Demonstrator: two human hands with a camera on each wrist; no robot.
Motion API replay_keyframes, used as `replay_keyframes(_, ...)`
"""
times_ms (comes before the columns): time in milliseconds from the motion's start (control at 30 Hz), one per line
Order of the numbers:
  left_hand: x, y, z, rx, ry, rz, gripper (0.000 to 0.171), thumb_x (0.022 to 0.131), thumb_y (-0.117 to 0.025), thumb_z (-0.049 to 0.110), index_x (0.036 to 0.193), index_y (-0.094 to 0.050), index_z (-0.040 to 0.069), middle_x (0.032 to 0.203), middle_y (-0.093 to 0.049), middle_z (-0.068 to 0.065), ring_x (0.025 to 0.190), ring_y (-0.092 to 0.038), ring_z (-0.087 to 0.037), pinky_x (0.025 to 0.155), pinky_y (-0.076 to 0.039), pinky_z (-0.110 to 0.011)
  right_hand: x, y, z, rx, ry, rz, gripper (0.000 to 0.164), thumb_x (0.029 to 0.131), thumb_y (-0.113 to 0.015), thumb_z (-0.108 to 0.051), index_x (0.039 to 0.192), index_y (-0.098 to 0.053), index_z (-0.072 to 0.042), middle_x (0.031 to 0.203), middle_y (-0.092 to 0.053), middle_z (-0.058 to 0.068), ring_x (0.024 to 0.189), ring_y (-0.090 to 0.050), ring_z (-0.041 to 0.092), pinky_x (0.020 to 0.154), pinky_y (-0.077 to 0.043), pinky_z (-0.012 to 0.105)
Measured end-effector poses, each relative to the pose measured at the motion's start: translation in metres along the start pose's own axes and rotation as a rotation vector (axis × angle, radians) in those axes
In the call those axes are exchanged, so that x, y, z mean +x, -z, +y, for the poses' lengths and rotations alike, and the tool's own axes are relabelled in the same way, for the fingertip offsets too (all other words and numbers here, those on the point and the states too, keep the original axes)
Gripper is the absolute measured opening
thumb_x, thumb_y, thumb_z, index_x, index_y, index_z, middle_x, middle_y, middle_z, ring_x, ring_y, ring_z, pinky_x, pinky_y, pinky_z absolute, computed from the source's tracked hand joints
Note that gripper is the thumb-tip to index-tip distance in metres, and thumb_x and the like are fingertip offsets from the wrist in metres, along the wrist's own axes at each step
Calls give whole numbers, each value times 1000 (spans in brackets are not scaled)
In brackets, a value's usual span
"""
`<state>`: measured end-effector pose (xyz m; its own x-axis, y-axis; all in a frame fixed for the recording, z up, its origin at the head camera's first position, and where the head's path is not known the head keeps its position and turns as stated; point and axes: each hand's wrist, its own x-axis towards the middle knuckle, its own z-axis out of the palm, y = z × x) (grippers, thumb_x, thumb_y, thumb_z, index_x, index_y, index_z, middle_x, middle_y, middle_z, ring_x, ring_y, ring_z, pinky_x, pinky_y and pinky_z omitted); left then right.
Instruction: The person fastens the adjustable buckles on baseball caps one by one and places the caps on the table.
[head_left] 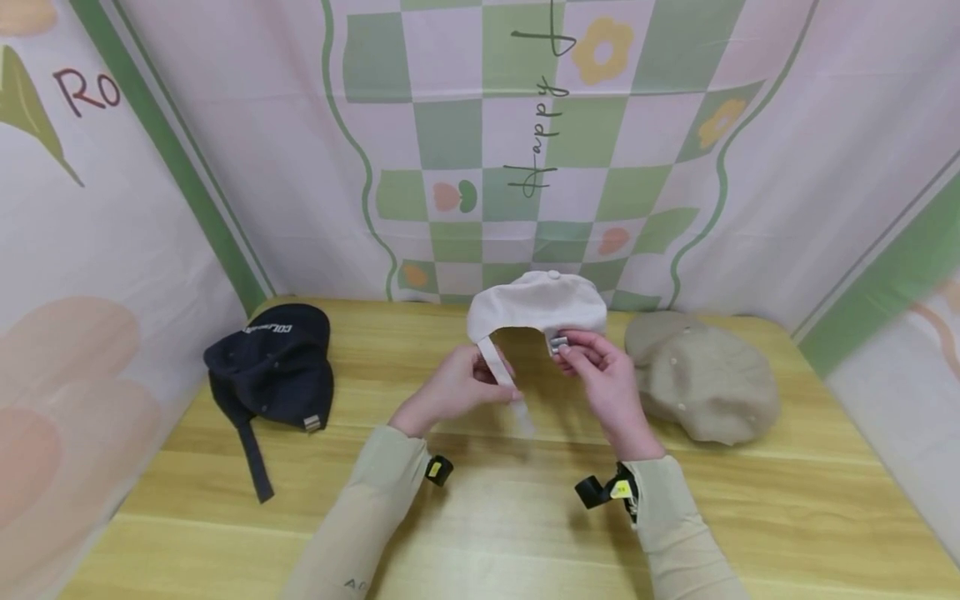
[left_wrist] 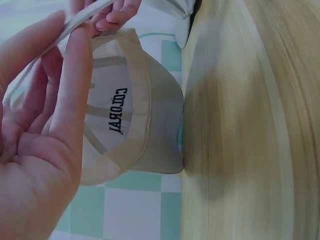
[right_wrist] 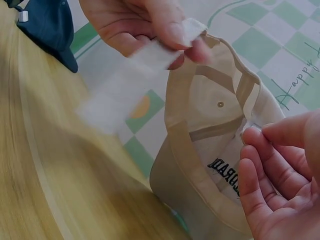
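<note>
In the head view, the pale cap (head_left: 536,302) is held up over the counter (head_left: 495,533), near the middle of its far edge. The left hand (head_left: 457,385) pinches its strap (head_left: 493,360) between thumb and fingers, with a loose end hanging past the grip; the right hand (head_left: 602,375) pinches the metal clasp (head_left: 558,342) on the other side of the cap's back opening. The dark cap (head_left: 281,367) lies toward the far left corner, the khaki cap (head_left: 705,379) toward the far right, both well outside the work.

In the left wrist view, the strap runs nearly edge-on through the pinch, with the opening toward the person. Turning the strap's flat face toward the clasp would probably help, as an edge-on band tends to fold.

In the right wrist view, the strap's free end is blurred and the fingertips mostly hide the clasp. A grip nearer the strap's tip should stiffen it; holding the clasp by its sides, slot uncovered, seems best, letting the left hand do the moving.
</note>
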<state>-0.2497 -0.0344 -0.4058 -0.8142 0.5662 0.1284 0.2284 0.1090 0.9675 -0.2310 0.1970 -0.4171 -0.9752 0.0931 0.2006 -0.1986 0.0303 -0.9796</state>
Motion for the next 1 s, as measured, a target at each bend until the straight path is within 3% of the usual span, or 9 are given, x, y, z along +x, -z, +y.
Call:
replay_keyframes(133,1,-2,0,-92,-4,37,19,96,-69,-2,91,-51,-1,88,-72,-23,67,-70,-22,73,-58,-61,-1,0,-2,9,5,-6,27,103,-63,-8,123,-62,10,95,-73,5,89,-69,20,77,-56,25)
replay_keyframes(233,3,-3,0,-165,-11,66,19,102,-59,-3,90,-43,1,94,-71,-29,69,-72,-22,79,-53,-68,-1,0,-3,16,9,-15,27,103,-62,-8,123,-61,10,95,-73,5,88,-69,17,77,-56,26)
replay_keyframes(367,4,-2,-1,-247,-12,114,22,102,-56,-5,88,-41,3,103,-71,-29,79,-73,-21,87,-54,-61,-2,0,-3,23,15,-23,26,102,-62,-6,122,-61,10,96,-73,6,88,-69,20,78,-56,26)
replay_keyframes(567,2,2,1,-75,-35,181,18,91,-73,-4,88,-56,2,101,-75,-14,89,-71,-19,82,-58,-33,-3,-2,-4,32,1,-23,26,101,-62,-3,123,-60,11,96,-73,5,88,-69,21,79,-57,27)
replay_keyframes(667,3,0,1,-34,-66,198,22,88,-77,-4,85,-57,4,95,-75,-11,84,-69,-16,75,-55,-28,-4,-4,-5,38,-11,-23,26,102,-62,-4,123,-60,10,96,-72,4,88,-68,22,79,-57,28)
replay_keyframes(800,4,-4,1,-100,-111,211,31,92,-72,-6,79,-46,5,92,-74,-17,80,-70,-19,76,-59,-33,-5,-5,-6,43,-17,-28,25,102,-62,-4,123,-60,9,97,-72,5,88,-68,20,79,-57,28)
replay_keyframes(1000,6,-10,2,-211,-121,247,32,97,-63,-8,76,-42,3,94,-71,-28,84,-72,-41,81,-59,-52,-6,-5,-8,46,-5,-40,26,102,-62,-5,124,-60,9,96,-73,7,89,-69,22,80,-57,30)
